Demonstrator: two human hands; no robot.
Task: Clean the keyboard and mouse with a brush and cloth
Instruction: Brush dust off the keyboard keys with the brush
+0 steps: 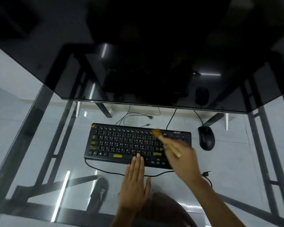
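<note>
Tabletop point(39, 145): clear glass on a dark metal frame, with pale floor tiles showing through it; it carries the keyboard, the mouse and the cables.
Shoe point(98, 192): a dark shoe seen through the glass, below and left of the left hand.
Keyboard point(121, 141): black, with several yellow keys, lying flat at the middle of the tabletop; its black cable point(105, 170) curves along its near edge and passes beneath both hands.
Left hand point(134, 182): flat, fingers straight and held together, fingertips resting on the near edge of the keyboard close to the space bar; it holds nothing.
Brush point(166, 144): a pale wooden handle with a tan bristle head, blurred; it slants up and left out of the right hand, the bristles over the upper right keys.
Right hand point(182, 159): just right of the left hand, above the keyboard's right end; its grip is closed round the brush handle, though blur hides the single fingers.
Plug point(206, 173): a loose cable end lying just right of the right wrist.
Mouse point(206, 138): black, on the tabletop, above and right of the right hand, near the keyboard's right end but apart from it.
Monitor point(154, 63): a wide dark screen beyond both hands.
</note>
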